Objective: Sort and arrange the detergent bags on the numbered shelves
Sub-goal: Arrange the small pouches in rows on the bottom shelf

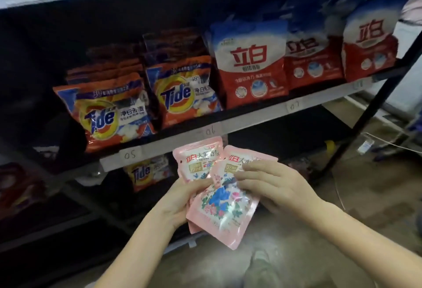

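Below the shelf edge labelled 05 (pixel 130 155) and 06, I hold a fanned stack of pink detergent bags (pixel 222 205): my left hand (pixel 182 203) grips its left edge, my right hand (pixel 271 185) pinches the top bag. Tide bags (pixel 107 114) stand above.

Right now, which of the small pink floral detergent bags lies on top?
The tilted small pink floral detergent bag under the right hand; the left hand holds the others behind it.

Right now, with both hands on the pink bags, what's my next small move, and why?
Probably square the two pink bags into one stack first: they are fanned apart between the left hand and right hand, and the Tide bags above labels 05 and 06 already fill those spots.
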Motion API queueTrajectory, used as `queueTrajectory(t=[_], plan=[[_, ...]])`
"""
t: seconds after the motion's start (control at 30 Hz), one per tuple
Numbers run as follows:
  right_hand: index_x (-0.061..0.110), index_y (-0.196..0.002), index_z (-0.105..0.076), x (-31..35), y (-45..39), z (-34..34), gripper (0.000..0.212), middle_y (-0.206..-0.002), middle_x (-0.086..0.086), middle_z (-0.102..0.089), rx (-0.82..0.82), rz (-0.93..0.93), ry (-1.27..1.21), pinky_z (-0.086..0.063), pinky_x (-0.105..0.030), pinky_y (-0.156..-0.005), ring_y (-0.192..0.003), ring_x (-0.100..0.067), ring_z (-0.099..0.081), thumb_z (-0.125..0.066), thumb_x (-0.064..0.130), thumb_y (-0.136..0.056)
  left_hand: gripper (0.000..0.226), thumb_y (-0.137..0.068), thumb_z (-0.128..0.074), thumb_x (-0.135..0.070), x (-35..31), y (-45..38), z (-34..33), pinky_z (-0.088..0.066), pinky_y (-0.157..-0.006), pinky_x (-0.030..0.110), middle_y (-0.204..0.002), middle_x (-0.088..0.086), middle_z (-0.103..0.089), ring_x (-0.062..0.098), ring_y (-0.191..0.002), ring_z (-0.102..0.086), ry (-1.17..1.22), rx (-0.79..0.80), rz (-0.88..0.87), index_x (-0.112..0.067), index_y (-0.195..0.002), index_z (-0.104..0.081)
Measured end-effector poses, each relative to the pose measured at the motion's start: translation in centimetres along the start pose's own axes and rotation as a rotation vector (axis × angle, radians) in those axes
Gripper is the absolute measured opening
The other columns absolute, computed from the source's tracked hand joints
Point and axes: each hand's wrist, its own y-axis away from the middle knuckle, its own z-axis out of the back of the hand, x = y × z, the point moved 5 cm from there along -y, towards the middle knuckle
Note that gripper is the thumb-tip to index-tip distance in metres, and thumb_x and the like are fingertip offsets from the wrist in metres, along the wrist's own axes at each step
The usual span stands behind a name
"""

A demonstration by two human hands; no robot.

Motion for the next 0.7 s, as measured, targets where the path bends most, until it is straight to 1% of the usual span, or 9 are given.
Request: queueTrajectory(t=[0.07, 0.1, 0.17, 0.23, 0.3, 0.4, 0.47, 0.57, 0.7], plan=[[0.018, -0.120, -0.054, -1.7, 2.1, -0.7, 0.026, -0.126, 0.009, -0.057, -0.065, -0.270, -0.126, -0.043, -0.023, -0.100, -0.122, -0.003, -0.049, -0.051, 0.022, -0.094, 0.045, -0.066, -0.064, 0.003, 1.5, -1.2, 0.7, -0.059, -0.059, 0.039, -0.099, 0.022, -0.070, 0.032, -0.082, -0.071, 0.027, -0.062, -0.037, -0.006, -0.110, -0.059], [0.023, -0.124, -0.051, -2.2, 3.5, -1.3, 0.031, -0.128, 0.016, -0.053, -0.088, -0.467, -0.217, -0.041, -0.018, -0.099, -0.122, 0.004, -0.046, -0.051, 0.023, -0.092, 0.043, -0.067, -0.064, 0.002, 2.2, -1.7, 1.0, -0.059, -0.059, 0.039, -0.098, 0.021, -0.071, 0.032, -0.082, -0.071, 0.036, -0.079, -0.059, -0.007, -0.109, -0.060], [0.031, -0.126, -0.049, -3.4, 7.1, -3.7, 0.034, -0.127, 0.022, -0.052, -0.192, -0.953, -0.439, -0.043, -0.021, -0.099, -0.117, 0.007, -0.050, -0.053, 0.022, -0.093, 0.040, -0.070, -0.064, -0.001, 3.7, -3.0, 1.9, -0.058, -0.057, 0.039, -0.099, 0.019, -0.071, 0.032, -0.084, -0.071, 0.034, -0.132, -0.090, -0.009, -0.109, -0.059], [0.030, -0.120, -0.051, -3.4, 9.5, -7.4, 0.028, -0.123, 0.011, -0.059, -0.241, -1.374, -0.836, -0.046, -0.030, -0.100, -0.108, 0.003, -0.058, -0.055, 0.023, -0.093, 0.043, -0.072, -0.064, -0.005, 5.3, -4.7, 2.6, -0.058, -0.058, 0.041, -0.104, 0.020, -0.070, 0.035, -0.089, -0.070, 0.027, -0.173, -0.105, -0.009, -0.114, -0.057], [0.021, -0.114, -0.057, -3.0, 10.2, -11.5, 0.029, -0.116, -0.003, -0.067, -0.184, -1.566, -1.234, -0.050, -0.036, -0.094, -0.100, -0.011, -0.066, -0.059, 0.035, -0.089, 0.046, -0.073, -0.066, -0.007, 6.8, -6.5, 3.1, -0.058, -0.057, 0.040, -0.108, 0.022, -0.068, 0.038, -0.092, -0.068, -0.006, -0.203, -0.123, -0.008, -0.118, -0.055], [0.014, -0.113, -0.056, -4.1, 11.2, -15.4, 0.034, -0.103, -0.004, -0.073, -0.113, -1.616, -1.358, -0.057, -0.036, -0.078, -0.093, -0.021, -0.070, -0.064, 0.027, -0.083, 0.042, -0.076, -0.066, -0.008, 8.7, -9.6, 4.1, -0.056, -0.049, 0.034, -0.107, 0.022, -0.068, 0.036, -0.086, -0.070, -0.088, -0.234, -0.137, -0.008, -0.117, -0.056], [0.012, -0.111, -0.057, -6.0, 12.3, -17.4, 0.026, -0.100, -0.005, -0.073, -0.140, -1.639, -1.321, -0.057, -0.036, -0.075, -0.090, -0.022, -0.071, -0.064, 0.015, -0.086, 0.041, -0.077, -0.065, -0.010, 9.6, -11.8, 4.8, -0.058, -0.062, 0.042, -0.109, 0.019, -0.068, 0.036, -0.095, -0.068, -0.090, -0.236, -0.129, -0.010, -0.118, -0.056], [0.011, -0.108, -0.062, -9.9, 14.1, -19.9, 0.021, -0.099, -0.007, -0.073, -0.185, -1.653, -1.272, -0.056, -0.045, -0.081, -0.090, -0.024, -0.071, -0.062, 0.007, -0.087, 0.041, -0.077, -0.066, -0.016, 10.5, -15.5, 6.4, -0.052, -0.085, 0.053, -0.112, 0.017, -0.068, 0.035, -0.102, -0.066, -0.091, -0.248, -0.139, -0.010, -0.117, -0.060], [0.010, -0.103, -0.064, -16.3, 15.9, -22.5, 0.018, -0.098, -0.008, -0.073, -0.240, -1.596, -1.200, -0.057, -0.045, -0.079, -0.089, -0.025, -0.071, -0.062, 0.005, -0.086, 0.024, -0.077, -0.065, -0.019, 9.7, -21.3, 8.8, -0.059, -0.064, 0.033, -0.091, 0.011, -0.074, 0.023, -0.081, -0.072, -0.159, -0.358, -0.203, -0.010, -0.100, -0.066]])
